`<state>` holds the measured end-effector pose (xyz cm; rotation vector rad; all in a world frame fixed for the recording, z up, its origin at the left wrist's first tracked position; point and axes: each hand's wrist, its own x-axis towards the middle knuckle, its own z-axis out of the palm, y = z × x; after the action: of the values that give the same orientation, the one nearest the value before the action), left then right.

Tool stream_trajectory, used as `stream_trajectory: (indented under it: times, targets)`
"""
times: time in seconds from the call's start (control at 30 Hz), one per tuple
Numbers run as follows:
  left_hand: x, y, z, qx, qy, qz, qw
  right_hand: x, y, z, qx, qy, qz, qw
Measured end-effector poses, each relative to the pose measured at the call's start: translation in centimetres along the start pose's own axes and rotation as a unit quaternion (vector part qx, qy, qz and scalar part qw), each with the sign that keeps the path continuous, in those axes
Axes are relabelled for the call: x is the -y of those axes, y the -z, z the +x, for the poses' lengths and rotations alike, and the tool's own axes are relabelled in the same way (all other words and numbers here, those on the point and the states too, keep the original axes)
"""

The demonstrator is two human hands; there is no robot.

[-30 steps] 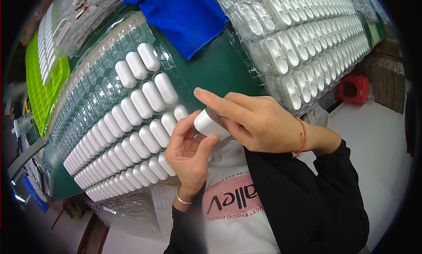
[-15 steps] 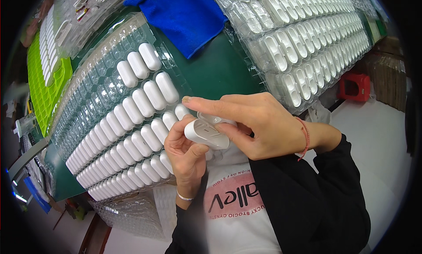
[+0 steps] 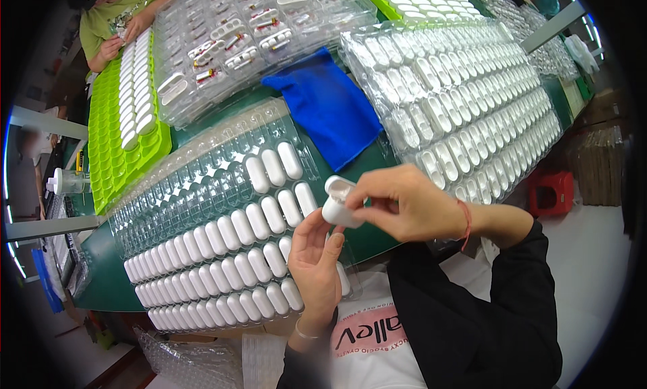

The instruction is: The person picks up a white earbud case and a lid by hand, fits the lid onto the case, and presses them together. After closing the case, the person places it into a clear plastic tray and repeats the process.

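Note:
A small white earbud charging case (image 3: 339, 212) with its lid raised is in front of me, above the near corner of a clear tray. Fingers and thumb of my left hand (image 3: 313, 264) are closed around its lower end. My right hand (image 3: 408, 204) has thumb and fingers pinched together at the case's right side, by the opening. The fingertips cover part of the rim, so whether they also hold something small cannot be seen. Beside my left hand, the clear blister tray (image 3: 182, 193) carries rows of closed white cases (image 3: 236, 231), with bare pockets at its far side.
A blue cloth (image 3: 330, 109) lies beyond my hands. Stacked clear trays of open white shells (image 3: 465, 96) stand at right. Farther off are a tray of small parts (image 3: 249, 32) and a green tray (image 3: 104, 133), where another person (image 3: 111, 25) works. A red stool (image 3: 549, 192) stands at right.
My view has swung to show more of the far table. The right hand's extended index finger has curled in, and its fingers now pinch at the opened case. The left hand still holds the case.

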<state>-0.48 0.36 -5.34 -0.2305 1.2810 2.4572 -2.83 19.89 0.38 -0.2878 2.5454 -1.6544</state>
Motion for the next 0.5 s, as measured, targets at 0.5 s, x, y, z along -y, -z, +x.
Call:
stream_trajectory:
  times: [0.5]
  targets:
    - [-3.2, 1.6, -0.4, -0.084, -0.068, 0.229, 0.967, -13.6, 21.0, 29.9, -0.169, 0.114, -0.546, 0.813]
